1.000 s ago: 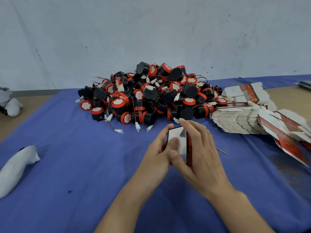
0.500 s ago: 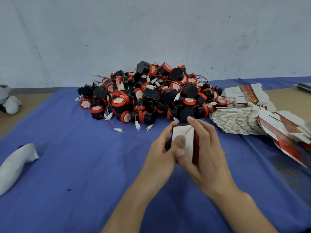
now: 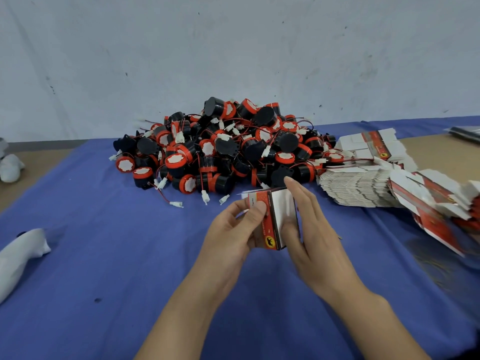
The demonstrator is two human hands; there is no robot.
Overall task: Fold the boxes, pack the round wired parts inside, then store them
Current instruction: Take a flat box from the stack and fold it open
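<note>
A small red, black and white box (image 3: 272, 219) is held above the blue cloth between both hands. My left hand (image 3: 231, 235) grips its left side, thumb on the red face. My right hand (image 3: 309, 229) holds the right side, fingers along the white panel and thumb against the lower part. A white flap sticks out at the box's far left end. A big heap of round black and red wired parts (image 3: 220, 146) lies just beyond the box. Stacks of flat unfolded boxes (image 3: 358, 188) lie to the right.
A blue cloth (image 3: 109, 255) covers the table. White cloth bundles lie at the left edge (image 3: 20, 250) and far left (image 3: 10, 167). More flat boxes (image 3: 374, 144) lie at the back right, a slumped stack (image 3: 441, 209) at the right. A grey wall stands behind.
The box has been turned in my hands: the white end faced up before, now its red printed side shows. My left thumb shifted onto that red face.
</note>
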